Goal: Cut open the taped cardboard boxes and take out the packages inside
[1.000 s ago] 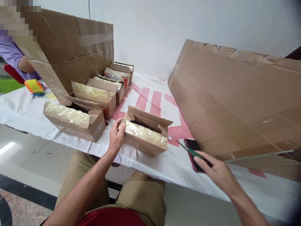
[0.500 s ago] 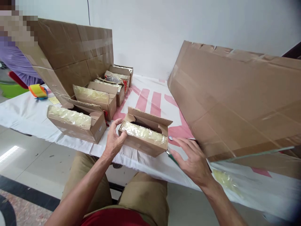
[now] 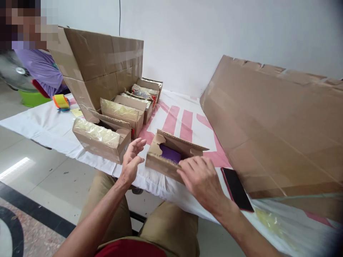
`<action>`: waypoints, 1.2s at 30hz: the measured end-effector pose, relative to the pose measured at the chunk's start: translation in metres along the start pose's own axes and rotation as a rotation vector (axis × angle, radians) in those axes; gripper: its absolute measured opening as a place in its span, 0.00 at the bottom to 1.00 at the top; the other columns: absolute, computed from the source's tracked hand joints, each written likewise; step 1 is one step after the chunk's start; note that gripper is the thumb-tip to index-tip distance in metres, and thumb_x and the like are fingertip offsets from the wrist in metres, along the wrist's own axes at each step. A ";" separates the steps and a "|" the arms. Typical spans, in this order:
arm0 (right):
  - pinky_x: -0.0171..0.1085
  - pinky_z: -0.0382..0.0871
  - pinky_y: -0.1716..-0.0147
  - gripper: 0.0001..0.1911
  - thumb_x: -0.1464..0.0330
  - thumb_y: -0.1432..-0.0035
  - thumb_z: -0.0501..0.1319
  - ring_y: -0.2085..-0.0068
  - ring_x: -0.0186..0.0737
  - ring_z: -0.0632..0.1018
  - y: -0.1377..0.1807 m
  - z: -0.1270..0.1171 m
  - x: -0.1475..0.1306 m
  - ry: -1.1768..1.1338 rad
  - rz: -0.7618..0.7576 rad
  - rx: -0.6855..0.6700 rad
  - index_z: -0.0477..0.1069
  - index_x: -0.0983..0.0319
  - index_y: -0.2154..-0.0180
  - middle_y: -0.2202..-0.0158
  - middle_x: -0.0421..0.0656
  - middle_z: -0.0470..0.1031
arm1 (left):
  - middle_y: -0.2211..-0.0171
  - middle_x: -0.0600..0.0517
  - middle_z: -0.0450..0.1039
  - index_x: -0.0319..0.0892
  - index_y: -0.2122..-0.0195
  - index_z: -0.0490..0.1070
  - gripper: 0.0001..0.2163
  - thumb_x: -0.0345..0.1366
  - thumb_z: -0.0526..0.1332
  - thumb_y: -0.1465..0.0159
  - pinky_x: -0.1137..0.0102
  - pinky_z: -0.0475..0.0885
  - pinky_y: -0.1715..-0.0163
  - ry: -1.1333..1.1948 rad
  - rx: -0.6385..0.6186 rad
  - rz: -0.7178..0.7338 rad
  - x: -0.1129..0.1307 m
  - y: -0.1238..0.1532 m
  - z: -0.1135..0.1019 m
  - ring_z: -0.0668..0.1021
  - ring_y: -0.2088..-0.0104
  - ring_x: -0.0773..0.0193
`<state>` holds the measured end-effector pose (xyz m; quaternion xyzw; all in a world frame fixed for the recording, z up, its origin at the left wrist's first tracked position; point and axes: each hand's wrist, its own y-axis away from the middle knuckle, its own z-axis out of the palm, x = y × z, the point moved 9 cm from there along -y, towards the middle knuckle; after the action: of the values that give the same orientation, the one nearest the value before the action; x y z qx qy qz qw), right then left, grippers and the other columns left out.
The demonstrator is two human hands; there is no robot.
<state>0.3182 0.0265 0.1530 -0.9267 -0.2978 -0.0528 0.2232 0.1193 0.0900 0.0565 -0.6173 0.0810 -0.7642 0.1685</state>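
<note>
In front of me on the table stands a small cardboard box (image 3: 163, 166), its top open and the rear flap standing up. Something purple (image 3: 170, 153) shows inside it. My left hand (image 3: 132, 160) is open just left of the box, fingers and thumb apart, holding nothing. My right hand (image 3: 199, 178) has its fingers curled over the box's front right edge; whatever lies in the palm is hidden. Left of my left hand sits another open cardboard box (image 3: 107, 151) with a flap covered in shiny yellowish tape (image 3: 96, 131).
More opened boxes (image 3: 122, 109) line the left, beside a large carton (image 3: 96, 53). Another large carton (image 3: 273, 121) leans over the right side. A phone (image 3: 237, 189) lies near my right wrist. Tape rolls (image 3: 61, 102) sit far left, near a person in a purple sleeve (image 3: 40, 67).
My right hand has moved onto the box's front right edge, and my left hand has come off its left end. The yellow-taped flap and green-handled tool no longer show; the purple contents do.
</note>
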 end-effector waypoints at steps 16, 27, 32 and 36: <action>0.49 0.69 0.48 0.19 0.65 0.29 0.56 0.45 0.54 0.76 -0.001 0.046 0.036 -0.014 0.141 -0.287 0.74 0.65 0.42 0.38 0.54 0.74 | 0.43 0.45 0.79 0.42 0.59 0.79 0.15 0.23 0.57 0.42 0.43 0.66 0.37 -0.908 -0.508 0.520 0.031 0.012 0.072 0.69 0.34 0.43; 0.45 0.65 0.56 0.17 0.61 0.34 0.63 0.51 0.56 0.76 -0.023 0.055 0.095 0.271 0.318 -0.443 0.73 0.66 0.50 0.53 0.55 0.79 | 0.69 0.47 0.79 0.45 0.73 0.74 0.10 0.23 0.59 0.39 0.41 0.55 0.31 -1.062 -0.800 0.648 0.035 -0.012 0.119 0.74 0.40 0.45; 0.44 0.64 0.59 0.18 0.60 0.34 0.62 0.55 0.54 0.77 -0.016 0.062 0.104 0.249 0.266 -0.404 0.72 0.65 0.49 0.57 0.54 0.79 | 0.58 0.46 0.77 0.48 0.65 0.76 0.05 0.31 0.63 0.39 0.39 0.47 0.29 -1.055 -0.319 0.559 0.063 -0.014 0.069 0.72 0.40 0.43; 0.45 0.63 0.60 0.14 0.64 0.38 0.66 0.56 0.55 0.76 -0.021 0.053 0.090 0.338 0.181 -0.301 0.74 0.65 0.53 0.56 0.55 0.77 | 0.56 0.44 0.78 0.45 0.58 0.77 0.10 0.43 0.64 0.36 0.38 0.58 0.36 -1.019 -0.097 0.270 0.036 -0.005 0.020 0.73 0.42 0.39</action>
<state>0.3774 0.1129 0.1340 -0.9504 -0.1609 -0.2305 0.1331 0.1318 0.0839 0.0956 -0.9016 0.1027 -0.3343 0.2546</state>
